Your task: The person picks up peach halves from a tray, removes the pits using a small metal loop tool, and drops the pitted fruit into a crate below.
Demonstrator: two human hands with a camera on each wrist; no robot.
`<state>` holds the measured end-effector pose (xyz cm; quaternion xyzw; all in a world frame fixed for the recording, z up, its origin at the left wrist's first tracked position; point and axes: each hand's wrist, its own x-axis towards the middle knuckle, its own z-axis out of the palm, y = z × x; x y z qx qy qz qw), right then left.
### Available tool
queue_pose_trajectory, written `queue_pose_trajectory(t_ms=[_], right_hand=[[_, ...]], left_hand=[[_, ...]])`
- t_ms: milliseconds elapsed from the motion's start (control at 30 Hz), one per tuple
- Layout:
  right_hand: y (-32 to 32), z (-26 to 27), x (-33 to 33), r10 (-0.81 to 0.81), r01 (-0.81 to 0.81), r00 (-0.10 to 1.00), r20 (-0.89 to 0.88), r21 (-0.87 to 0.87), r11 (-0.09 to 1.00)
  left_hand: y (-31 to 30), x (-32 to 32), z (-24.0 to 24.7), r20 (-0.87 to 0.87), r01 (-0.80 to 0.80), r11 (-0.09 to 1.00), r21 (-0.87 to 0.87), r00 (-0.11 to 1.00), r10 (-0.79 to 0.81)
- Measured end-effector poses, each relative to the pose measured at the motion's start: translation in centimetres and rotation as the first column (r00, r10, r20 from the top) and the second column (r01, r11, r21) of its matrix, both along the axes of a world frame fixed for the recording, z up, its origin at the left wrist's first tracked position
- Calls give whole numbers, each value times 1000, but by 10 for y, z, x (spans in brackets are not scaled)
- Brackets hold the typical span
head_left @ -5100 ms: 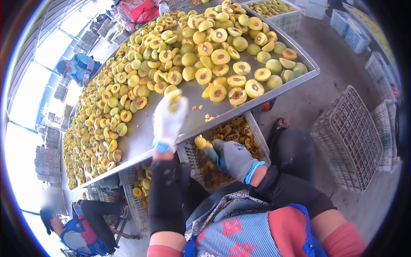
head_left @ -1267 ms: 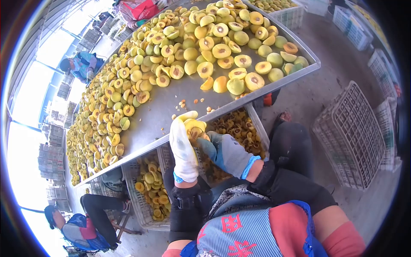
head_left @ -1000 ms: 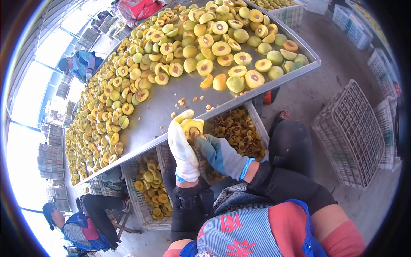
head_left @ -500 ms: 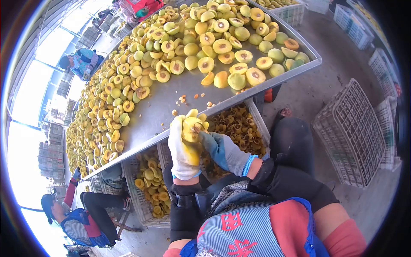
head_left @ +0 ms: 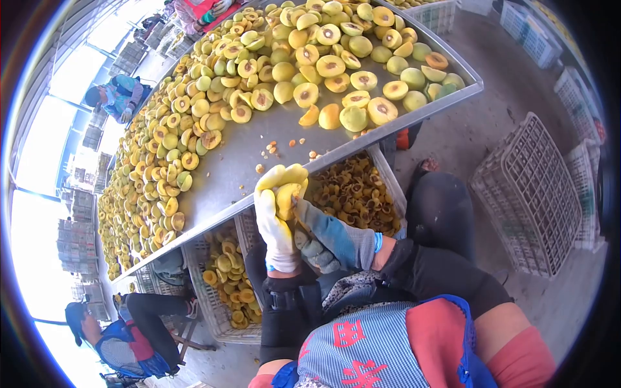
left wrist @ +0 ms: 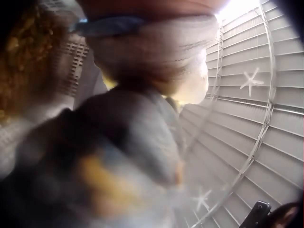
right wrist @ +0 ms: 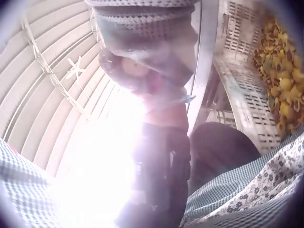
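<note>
In the head view, my left hand (head_left: 277,216), in a yellow-stained white glove, holds a yellow peach half (head_left: 287,199) with its fingers curled round it. Against the fruit's right side lies the thumb of my right hand (head_left: 336,236), in a grey-blue glove, where a brownish bit shows. That hand's other fingers are curled below; I cannot tell what they grip. Both hands are just off the front edge of a metal table (head_left: 246,152) heaped with peach halves (head_left: 323,64). In the left wrist view the grey glove (left wrist: 128,137) is blurred below the white one; glare washes out the right wrist view.
Beneath the table edge stand a crate (head_left: 388,178) of brownish fruit scraps and another crate (head_left: 213,326) of yellow pieces. Several pits (head_left: 272,147) lie on the metal. A grey crate (head_left: 527,194) stands on the floor at right. Another person (head_left: 123,343) sits at lower left.
About five seconds ago my left hand was over the table with fruit. In the last half second the peach half has turned and my right hand has rolled, its fingers now curled underneath.
</note>
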<state>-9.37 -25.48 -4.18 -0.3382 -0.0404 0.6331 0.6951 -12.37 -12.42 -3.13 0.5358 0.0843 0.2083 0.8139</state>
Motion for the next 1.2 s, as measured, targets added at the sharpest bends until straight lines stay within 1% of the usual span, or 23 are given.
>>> queue_pose_trajectory(t_ms=[33,67,100,133,167,267,300,400,500,600,633,700,733,800,833,900,933,967,1067,1100,1133,1167,1200], right_hand=[[-4,5,2,31,-33,997,-70,-35,999],[3,-4,-1,-130,135,983,132,-23,991],[17,-19,-8,-284,293,903,321,23,956],[26,-32,-15,-420,429,767,485,99,898],[22,-31,-15,-334,365,782,526,47,930],[26,-26,-24,-437,429,741,509,142,892],[1,17,-8,-10,70,942,334,-169,983],[8,-2,-12,-27,62,959,282,-119,991],[-8,26,-6,88,-53,987,132,-252,966],[-9,9,-9,184,-170,959,-214,82,982],[-8,3,-8,207,-178,954,-218,145,973],[-11,12,-3,163,-163,987,-1,6,987],[-12,16,-1,147,-141,983,111,-59,988],[0,9,-13,-110,107,966,232,29,994],[6,2,-17,-238,224,929,282,83,971],[6,-22,-14,-152,185,704,694,27,982],[3,-30,-13,-93,175,529,844,-1,985],[-6,-19,-11,-24,167,387,922,-45,985],[-4,-23,-18,-150,268,530,835,3,963],[2,-38,-19,-191,306,558,807,13,952],[4,-50,-21,-60,283,556,829,-121,951],[5,-57,-17,62,273,545,836,-246,930],[5,-59,-12,182,270,532,827,-370,889]], left_hand=[[2,0,4,-44,28,1000,-10,999,-28],[3,0,8,-67,32,999,-37,997,-35],[5,-1,13,-92,36,997,-62,995,-41],[5,-4,19,-121,37,996,-86,992,-47],[-1,-3,30,-247,9,999,49,969,3],[-9,3,26,-326,-145,985,93,930,168],[-7,3,24,-341,-116,984,138,927,157],[-1,4,17,-378,-32,974,226,918,118],[3,1,15,-348,13,981,196,936,57],[1,-1,14,-249,42,997,69,968,-23],[1,0,12,-218,50,998,42,975,-40],[4,1,8,-170,55,998,-3,984,-55],[3,3,8,-175,30,995,-100,983,-48],[1,6,8,-187,-22,957,-289,982,-34],[-2,7,13,-211,-82,951,-298,977,18],[-11,6,27,-263,-208,927,-312,956,126],[26,4,-2,-103,27,855,-518,990,-93],[49,0,-13,-40,3,866,-500,999,-26],[81,-29,19,58,-183,878,-442,971,231],[92,-45,19,8,-448,893,-35,894,449],[104,-64,25,-11,-567,793,225,812,584],[115,-81,31,-19,-636,616,465,688,725],[128,-97,39,-80,-644,535,546,595,799]])
